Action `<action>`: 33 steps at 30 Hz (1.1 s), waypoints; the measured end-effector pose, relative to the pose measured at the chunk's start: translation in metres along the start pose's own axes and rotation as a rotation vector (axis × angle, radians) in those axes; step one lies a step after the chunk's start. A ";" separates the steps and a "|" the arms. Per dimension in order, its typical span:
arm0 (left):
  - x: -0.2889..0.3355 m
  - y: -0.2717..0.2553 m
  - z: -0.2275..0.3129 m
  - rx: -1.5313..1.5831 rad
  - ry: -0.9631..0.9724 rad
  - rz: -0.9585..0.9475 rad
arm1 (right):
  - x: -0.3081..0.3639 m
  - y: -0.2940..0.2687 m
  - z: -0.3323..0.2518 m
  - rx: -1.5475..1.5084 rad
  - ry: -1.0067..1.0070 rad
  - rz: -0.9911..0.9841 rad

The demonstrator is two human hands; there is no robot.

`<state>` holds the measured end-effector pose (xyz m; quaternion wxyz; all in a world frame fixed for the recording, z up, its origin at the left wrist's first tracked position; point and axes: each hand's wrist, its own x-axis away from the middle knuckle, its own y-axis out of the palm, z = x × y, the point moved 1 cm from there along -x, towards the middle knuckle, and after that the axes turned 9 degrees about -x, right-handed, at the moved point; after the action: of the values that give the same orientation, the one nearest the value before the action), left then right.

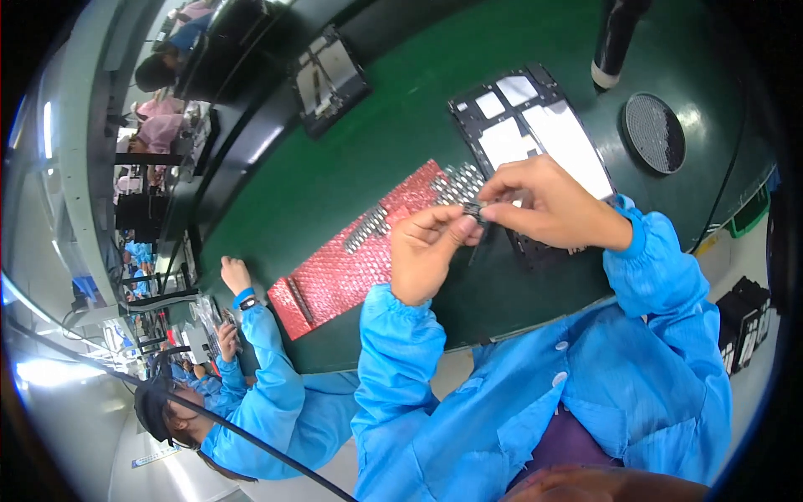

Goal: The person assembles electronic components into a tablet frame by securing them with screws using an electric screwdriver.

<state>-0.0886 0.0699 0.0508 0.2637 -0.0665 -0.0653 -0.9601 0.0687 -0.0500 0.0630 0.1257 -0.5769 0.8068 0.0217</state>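
Between the fingertips of both my hands sits a small dark part [473, 210], too small to make out its kind. My left hand [425, 251] pinches it from the left, and my right hand [548, 201] pinches it from the right. Just behind my hands lie rows of small silver-and-black parts [458, 182] and a second strip of them [366, 230], on a red bubble-wrap sheet [347, 280]. A black frame with white panels [548, 125] lies partly under my right hand and forearm.
On the green table [401, 109] are a round dark dish [654, 132] holding tiny pieces and another black frame [328, 81]. A black cylinder with a pale end [615, 46] hangs at the back right. A co-worker in blue [268, 393] works at the left.
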 end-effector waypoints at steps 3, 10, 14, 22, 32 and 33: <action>0.002 -0.002 0.000 -0.011 -0.035 0.013 | -0.004 0.006 0.000 -0.094 0.141 -0.139; 0.011 0.000 -0.011 -0.477 0.004 0.201 | 0.000 0.023 0.022 0.033 0.216 -0.139; 0.017 0.003 -0.013 -0.713 0.126 0.291 | 0.005 0.033 0.024 0.014 0.196 -0.065; 0.017 -0.008 -0.020 -0.317 -0.102 0.122 | 0.006 0.025 0.024 -0.131 0.305 -0.195; 0.018 -0.010 -0.019 -0.170 -0.096 0.053 | 0.002 0.030 0.018 -0.223 0.358 -0.145; 0.017 -0.011 -0.019 -0.170 -0.094 0.052 | 0.001 0.030 0.018 -0.193 0.317 -0.129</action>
<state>-0.1104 0.0675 0.0341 0.2787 -0.1355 0.0057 -0.9508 0.0437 -0.0381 0.0417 -0.0577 -0.6330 0.7720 -0.0001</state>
